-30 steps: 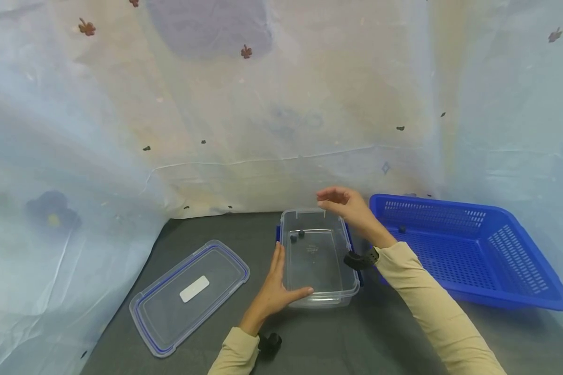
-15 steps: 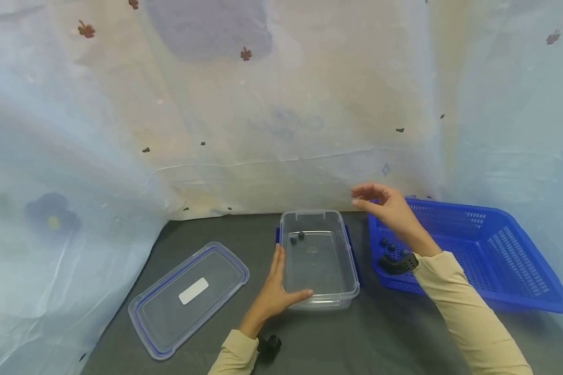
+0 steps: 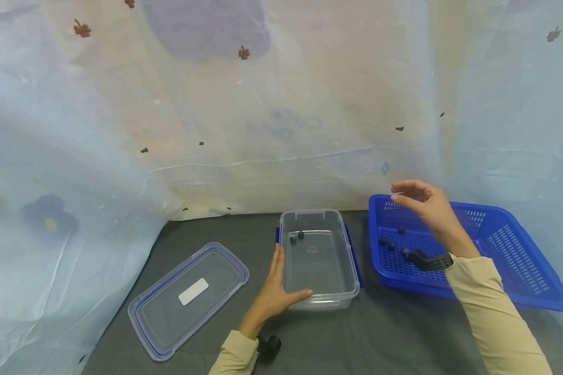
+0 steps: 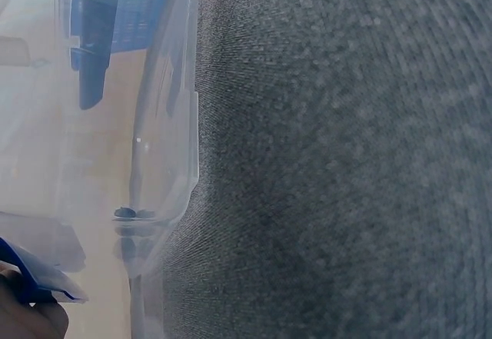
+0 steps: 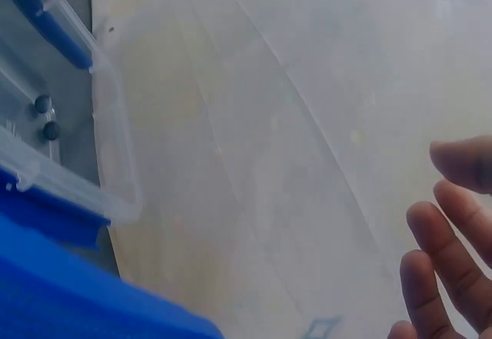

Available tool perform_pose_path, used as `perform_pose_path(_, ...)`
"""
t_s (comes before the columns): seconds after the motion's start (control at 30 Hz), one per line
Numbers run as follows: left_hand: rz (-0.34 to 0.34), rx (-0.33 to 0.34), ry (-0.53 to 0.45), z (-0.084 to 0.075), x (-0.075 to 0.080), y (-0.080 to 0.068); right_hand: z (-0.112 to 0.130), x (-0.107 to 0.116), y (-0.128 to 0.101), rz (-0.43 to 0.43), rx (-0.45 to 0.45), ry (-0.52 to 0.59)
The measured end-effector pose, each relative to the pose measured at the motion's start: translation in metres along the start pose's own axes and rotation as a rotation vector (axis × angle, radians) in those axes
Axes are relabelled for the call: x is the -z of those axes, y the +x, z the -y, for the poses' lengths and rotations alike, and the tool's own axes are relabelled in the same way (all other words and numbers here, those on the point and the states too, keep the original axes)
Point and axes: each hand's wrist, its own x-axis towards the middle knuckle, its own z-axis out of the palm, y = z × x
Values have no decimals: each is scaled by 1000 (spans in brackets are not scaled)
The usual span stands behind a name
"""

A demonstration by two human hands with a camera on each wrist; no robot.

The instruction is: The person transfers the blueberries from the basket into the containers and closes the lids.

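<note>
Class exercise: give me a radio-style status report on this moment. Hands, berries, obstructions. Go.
Left hand flat against clear container, steadying it. Right hand empty above blue basket. Two dark berries in container, four berries in basket. Nothing in the way.

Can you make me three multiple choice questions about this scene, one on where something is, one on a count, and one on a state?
1. Where does the clear lid lie?
A. On the clear container
B. In the blue basket
C. Flat on the dark surface, left of the container

2. How many small dark balls are in the clear container?
A. Two
B. Five
C. None

3. What is the right hand doing?
A. Gripping the lid
B. Raised over the blue basket, holding nothing
C. Pressing the container's side

Answers:
1. C, the lid rests on the dark surface, apart from the container's left side.
2. A, two dark balls sit near the container's far end.
3. B, the head view shows its fingers loose above the basket with nothing in them, while the left hand rests on the container's near left corner.
</note>
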Motion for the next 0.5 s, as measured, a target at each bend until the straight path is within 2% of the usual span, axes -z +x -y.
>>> perform_pose_path(0.3,2,1,-2,-1,1,-1,-13,13,-1,-4,22,56)
perform_pose_path(0.5,10,-4,-8,-1,1,-1,-27,19,-2,15,3,117)
